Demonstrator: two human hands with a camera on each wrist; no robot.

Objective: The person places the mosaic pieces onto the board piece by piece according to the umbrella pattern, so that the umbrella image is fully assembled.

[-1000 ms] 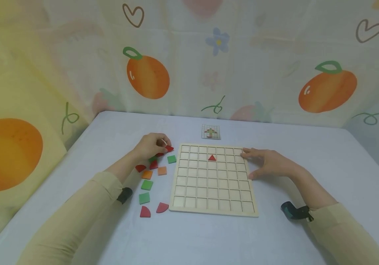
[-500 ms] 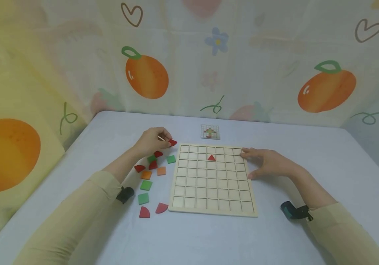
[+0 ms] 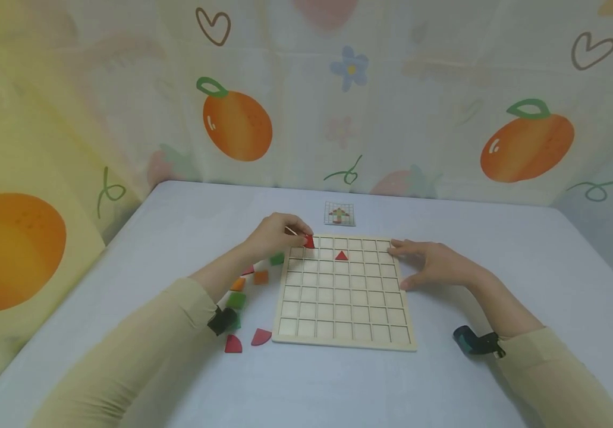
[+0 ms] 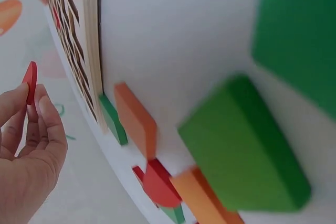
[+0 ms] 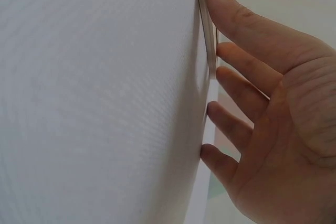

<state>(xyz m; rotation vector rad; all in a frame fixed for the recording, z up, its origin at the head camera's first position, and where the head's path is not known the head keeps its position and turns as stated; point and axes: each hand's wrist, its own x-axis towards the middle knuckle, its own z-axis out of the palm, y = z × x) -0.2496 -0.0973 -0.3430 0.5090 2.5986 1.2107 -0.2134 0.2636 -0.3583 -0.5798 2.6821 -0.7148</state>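
My left hand (image 3: pixel 274 235) pinches a red quarter-circle tile (image 3: pixel 309 242) between thumb and fingers, over the far left corner of the wooden grid board (image 3: pixel 343 343). In the left wrist view the red tile (image 4: pixel 32 82) stands on edge at the fingertips. A red triangle tile (image 3: pixel 342 256) lies in a cell of the board's second row from the back. My right hand (image 3: pixel 437 261) rests at the board's right edge with fingers spread. Its thumb touches the rim in the right wrist view, where the other fingers (image 5: pixel 247 72) stay loosely extended.
Left of the board lie loose tiles: orange squares (image 3: pixel 260 277), green squares (image 3: pixel 236 300) and red quarter circles (image 3: pixel 233 343). My left forearm hides some of them. A small card (image 3: pixel 339 214) with a coloured grid picture lies behind the board.
My left hand has lifted the red tile from the pile and carried it right, over the board's far left corner. The right hand has stayed at the board's edge.
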